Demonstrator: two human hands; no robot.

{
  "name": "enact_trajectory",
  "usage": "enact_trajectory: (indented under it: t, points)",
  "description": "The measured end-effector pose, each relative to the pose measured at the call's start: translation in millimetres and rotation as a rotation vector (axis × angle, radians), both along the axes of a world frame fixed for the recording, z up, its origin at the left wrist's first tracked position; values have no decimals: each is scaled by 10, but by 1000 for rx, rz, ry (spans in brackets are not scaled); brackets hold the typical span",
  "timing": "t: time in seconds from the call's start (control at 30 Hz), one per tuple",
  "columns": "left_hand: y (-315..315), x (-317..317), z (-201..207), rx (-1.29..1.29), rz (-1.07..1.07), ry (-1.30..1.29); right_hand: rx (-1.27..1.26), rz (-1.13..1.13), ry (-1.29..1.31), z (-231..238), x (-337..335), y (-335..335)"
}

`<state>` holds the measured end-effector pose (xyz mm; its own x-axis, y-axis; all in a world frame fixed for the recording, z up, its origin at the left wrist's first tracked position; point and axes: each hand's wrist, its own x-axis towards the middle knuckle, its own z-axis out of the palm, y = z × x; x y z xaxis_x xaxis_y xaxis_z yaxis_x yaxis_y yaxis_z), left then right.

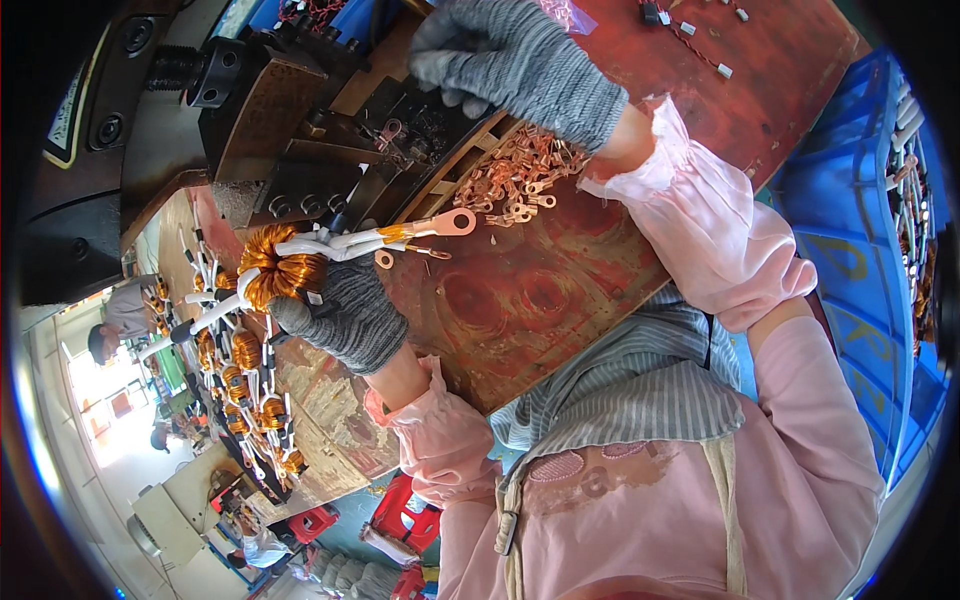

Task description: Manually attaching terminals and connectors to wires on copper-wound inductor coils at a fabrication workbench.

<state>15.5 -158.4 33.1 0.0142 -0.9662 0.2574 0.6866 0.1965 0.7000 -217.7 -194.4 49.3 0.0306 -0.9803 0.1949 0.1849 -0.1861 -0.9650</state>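
Observation:
My left hand [350, 315], in a grey knit glove, is closed around a copper-wound toroidal coil [272, 268] with white-sleeved leads. One lead points right across the table and ends in a large copper ring terminal [455, 222]. Below it, a thinner lead ends in a smaller ring terminal [438, 254]. My right hand [520, 70], gloved alike, is over the far side of the table beside the dark machine [300, 140]. Its fingers are curled, and what they hold, if anything, is hidden. Loose copper ring terminals [515, 175] lie piled just below that hand.
More finished coils [240, 380] with white leads lie on the wooden bench at left. A blue crate [835, 230] of wired parts stands at right. Small wires with white connectors [690, 30] lie on the red tabletop [540, 290]. Other people are in the background, near red stools [405, 515].

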Motion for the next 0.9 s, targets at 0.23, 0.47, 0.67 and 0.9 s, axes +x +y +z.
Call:
enact_trajectory:
  t: [0.23,0.47,0.67,0.9]
  points:
    - [11,-32,-21,46,39,70,-87,-120,-220,38,-36,107]
    - [58,13,-40,114,70,50,-142,-289,-160,68,22,221]
    - [327,199,-5,42,-85,144,-196,89,81,-28,358,534]
    - [914,121,103,91,17,166,26,507,256,58,478,1133]
